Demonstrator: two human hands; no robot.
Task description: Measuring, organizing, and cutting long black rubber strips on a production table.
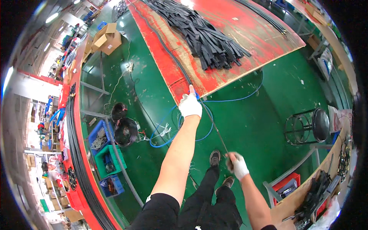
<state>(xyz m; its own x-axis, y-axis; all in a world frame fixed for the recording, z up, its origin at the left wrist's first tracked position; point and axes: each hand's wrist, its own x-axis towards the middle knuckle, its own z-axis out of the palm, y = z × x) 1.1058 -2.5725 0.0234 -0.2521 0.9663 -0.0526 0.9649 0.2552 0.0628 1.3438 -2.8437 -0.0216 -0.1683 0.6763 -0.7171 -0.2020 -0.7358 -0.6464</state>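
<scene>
My left hand (pixel 190 106), in a white glove with bare fingertips, is closed at the near corner of the red worn table (pixel 177 85). It grips the near end of a long black sleeve (pixel 171 55) that runs back along the table's left edge. A small blue piece (pixel 197 95) shows beside its fingers; its kind is unclear. From there a thin dark cable (pixel 217 129) slants down to my right hand (pixel 238 165), gloved the same way. That hand is closed on the cable, low and to the right, slightly blurred. Its fingertips are partly hidden.
Black flat sleeves (pixel 207 40) lie heaped on the table. A blue hose (pixel 237 100) loops over the green floor below the corner. At left are black buckets (pixel 125 132), a green bin (pixel 100 163) and a rack of long black tubes (pixel 73 126). A black stool (pixel 320 125) stands right.
</scene>
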